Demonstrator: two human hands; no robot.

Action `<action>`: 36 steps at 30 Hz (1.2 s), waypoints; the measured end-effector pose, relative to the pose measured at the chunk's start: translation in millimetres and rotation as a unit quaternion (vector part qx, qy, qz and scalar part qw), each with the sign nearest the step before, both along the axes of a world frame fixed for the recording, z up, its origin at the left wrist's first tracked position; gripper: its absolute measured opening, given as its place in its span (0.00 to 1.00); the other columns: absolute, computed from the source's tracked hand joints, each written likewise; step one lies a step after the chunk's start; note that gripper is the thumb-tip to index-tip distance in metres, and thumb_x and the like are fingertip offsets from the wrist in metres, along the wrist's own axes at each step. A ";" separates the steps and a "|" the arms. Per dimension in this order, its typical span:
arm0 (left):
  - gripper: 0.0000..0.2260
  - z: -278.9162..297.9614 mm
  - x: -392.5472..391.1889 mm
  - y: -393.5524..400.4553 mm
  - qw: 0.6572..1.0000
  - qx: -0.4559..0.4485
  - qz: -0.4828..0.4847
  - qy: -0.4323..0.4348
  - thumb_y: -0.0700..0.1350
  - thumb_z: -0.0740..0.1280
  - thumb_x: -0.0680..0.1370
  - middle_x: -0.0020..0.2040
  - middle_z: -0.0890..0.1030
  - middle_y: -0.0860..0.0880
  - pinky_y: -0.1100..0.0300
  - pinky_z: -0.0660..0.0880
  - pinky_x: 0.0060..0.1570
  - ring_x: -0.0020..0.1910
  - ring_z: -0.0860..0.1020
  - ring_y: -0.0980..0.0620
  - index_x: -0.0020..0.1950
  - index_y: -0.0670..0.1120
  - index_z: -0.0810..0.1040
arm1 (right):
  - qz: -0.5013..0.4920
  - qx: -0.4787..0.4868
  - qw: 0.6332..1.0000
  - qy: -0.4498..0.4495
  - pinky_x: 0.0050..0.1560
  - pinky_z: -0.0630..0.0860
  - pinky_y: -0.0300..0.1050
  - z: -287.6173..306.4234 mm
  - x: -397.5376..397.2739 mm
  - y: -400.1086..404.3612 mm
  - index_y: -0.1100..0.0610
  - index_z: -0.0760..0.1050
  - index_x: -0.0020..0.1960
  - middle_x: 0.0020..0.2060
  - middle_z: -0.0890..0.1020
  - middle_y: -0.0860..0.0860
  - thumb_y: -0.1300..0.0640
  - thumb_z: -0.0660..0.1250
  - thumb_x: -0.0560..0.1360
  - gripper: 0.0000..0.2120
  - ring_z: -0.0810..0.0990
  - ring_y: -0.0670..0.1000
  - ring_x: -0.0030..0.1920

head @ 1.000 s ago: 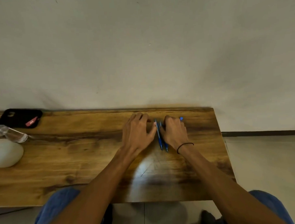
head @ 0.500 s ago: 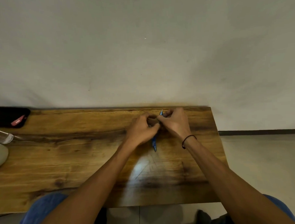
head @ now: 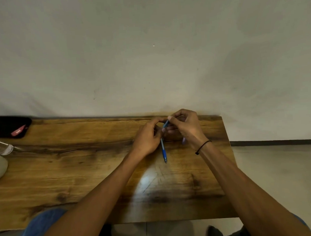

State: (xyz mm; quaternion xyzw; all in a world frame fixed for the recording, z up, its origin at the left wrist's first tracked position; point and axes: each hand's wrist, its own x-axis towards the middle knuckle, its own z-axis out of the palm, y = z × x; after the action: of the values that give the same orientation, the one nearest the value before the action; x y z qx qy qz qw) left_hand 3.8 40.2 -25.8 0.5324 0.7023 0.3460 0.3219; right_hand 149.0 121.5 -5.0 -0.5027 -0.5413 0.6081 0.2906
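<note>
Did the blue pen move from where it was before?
Yes. The blue pen lay flat on the table; now the left hand and right hand pinch its top end, raised nearer the table's far edge.

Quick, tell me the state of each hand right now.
Left hand: closed, pinching the blue pen at mid-barrel.
Right hand: closed, pinching the same pen's upper end.

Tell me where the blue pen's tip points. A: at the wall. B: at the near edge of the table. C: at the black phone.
B: the pen, pinched at its top by the left hand and right hand, points its tip at the near edge of the table.
</note>
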 end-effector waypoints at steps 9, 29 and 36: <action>0.22 5.6 -4.8 -2.8 0.999 -0.025 -0.045 -0.007 0.40 0.64 0.86 0.43 0.84 0.54 0.62 0.81 0.46 0.42 0.84 0.60 0.77 0.58 0.72 | -0.014 0.037 0.999 0.002 0.39 0.86 0.48 -0.2 2.7 12.0 0.69 0.80 0.52 0.40 0.86 0.64 0.65 0.70 0.81 0.06 0.89 0.58 0.38; 0.11 -6.5 -14.8 -5.5 0.978 -0.074 0.088 0.176 0.48 0.73 0.81 0.55 0.87 0.50 0.56 0.78 0.50 0.54 0.84 0.51 0.63 0.50 0.85 | 0.093 0.257 0.899 -0.342 0.51 0.82 0.50 -46.4 -1.8 -0.4 0.55 0.85 0.52 0.47 0.87 0.53 0.58 0.73 0.80 0.03 0.85 0.53 0.50; 0.10 -15.4 -15.0 -4.5 0.963 -0.059 0.079 0.251 0.47 0.72 0.81 0.51 0.86 0.48 0.58 0.73 0.42 0.48 0.83 0.50 0.62 0.47 0.86 | 0.093 0.269 0.888 -0.361 0.49 0.82 0.52 -47.3 -3.1 0.4 0.58 0.84 0.51 0.46 0.87 0.56 0.59 0.73 0.79 0.03 0.85 0.57 0.51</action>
State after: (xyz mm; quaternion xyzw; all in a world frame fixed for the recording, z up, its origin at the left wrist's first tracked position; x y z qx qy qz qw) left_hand -11.1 35.7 -41.1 0.5250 0.8195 0.1837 0.1382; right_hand 145.9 121.9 -52.3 -0.5371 -0.7962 0.2399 0.1415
